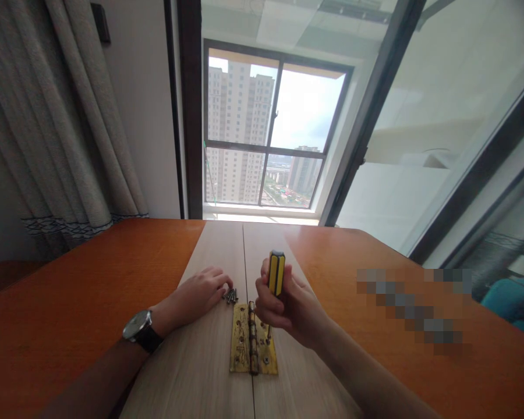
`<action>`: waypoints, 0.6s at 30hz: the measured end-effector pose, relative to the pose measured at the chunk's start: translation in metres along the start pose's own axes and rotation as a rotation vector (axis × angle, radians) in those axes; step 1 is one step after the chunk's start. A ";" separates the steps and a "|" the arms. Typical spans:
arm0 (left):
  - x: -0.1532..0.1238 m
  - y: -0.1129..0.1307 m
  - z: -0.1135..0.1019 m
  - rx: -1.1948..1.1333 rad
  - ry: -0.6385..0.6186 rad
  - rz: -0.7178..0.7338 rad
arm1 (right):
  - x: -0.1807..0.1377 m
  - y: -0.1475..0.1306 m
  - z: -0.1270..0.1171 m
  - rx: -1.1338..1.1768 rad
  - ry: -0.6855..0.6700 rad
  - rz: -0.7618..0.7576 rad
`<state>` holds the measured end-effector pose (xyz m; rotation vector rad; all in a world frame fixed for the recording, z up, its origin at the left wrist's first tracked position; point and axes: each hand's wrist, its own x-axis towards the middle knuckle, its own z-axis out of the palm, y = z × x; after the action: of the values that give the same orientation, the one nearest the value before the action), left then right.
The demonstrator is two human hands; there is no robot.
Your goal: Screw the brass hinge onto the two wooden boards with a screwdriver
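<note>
A yellow-and-black screwdriver [276,272] is gripped by its handle in my right hand [288,297]. Its shaft points down at the right leaf of a worn brass hinge [241,343], close to a screw there. The hinge lies open across the seam between two pale wooden boards [192,361]. Another screw [266,361] sits in a lower hole of the right leaf. My left hand [205,291], with a watch on its wrist, rests on the left board. Its curled fingertips touch a small pile of screws [231,296] just above the hinge.
The boards lie on an orange-brown table [70,302]. A pixelated patch [414,308] covers something on its right side. A grey curtain [65,116] hangs at the left, and a window [279,122] stands beyond the far edge. Something teal [513,302] shows at the far right.
</note>
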<state>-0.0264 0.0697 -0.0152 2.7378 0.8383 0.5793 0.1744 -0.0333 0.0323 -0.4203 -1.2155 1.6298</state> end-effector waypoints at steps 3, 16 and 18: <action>0.000 0.000 0.000 0.012 -0.001 -0.006 | 0.001 0.000 0.001 -0.004 0.006 0.004; 0.001 0.000 0.000 0.015 -0.028 -0.021 | -0.001 0.005 -0.010 0.083 0.048 -0.015; 0.001 0.001 -0.001 0.019 -0.029 -0.023 | -0.001 0.005 -0.009 0.052 0.040 -0.036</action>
<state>-0.0257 0.0692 -0.0141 2.7433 0.8717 0.5290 0.1791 -0.0293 0.0233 -0.3945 -1.1420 1.6117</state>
